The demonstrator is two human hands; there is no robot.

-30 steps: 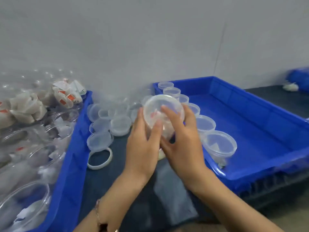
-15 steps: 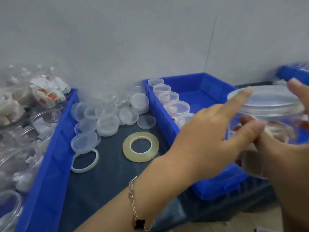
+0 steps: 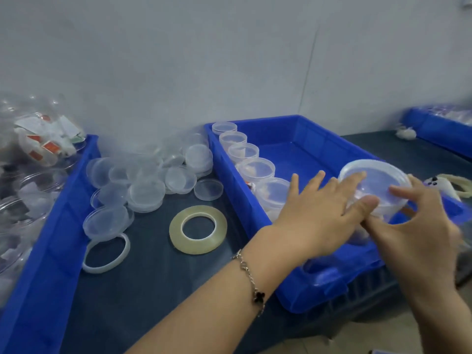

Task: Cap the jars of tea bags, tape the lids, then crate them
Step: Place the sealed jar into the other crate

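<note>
A clear capped jar (image 3: 375, 182) of tea bags hangs low over the near right part of the blue crate (image 3: 255, 120). My left hand (image 3: 319, 215) reaches across the crate, its index finger on the lid and its thumb against the jar's side. My right hand (image 3: 421, 226) grips the jar from the right, thumb on the lid and fingers curled beneath. Along the crate's left wall stands a row of capped jars (image 3: 256, 167). The roll of clear tape (image 3: 198, 229) lies flat on the dark table, left of the crate.
Loose clear lids (image 3: 145, 190) are heaped at the back between the two crates, with a white ring (image 3: 107, 254) in front. The left blue crate (image 3: 63, 226) holds open jars of tea bags (image 3: 38, 146). Another blue crate (image 3: 439, 126) sits far right.
Both hands carried the capped jar from above the table rightwards and then down into the crate. The tape roll they hid before now lies in plain view.
</note>
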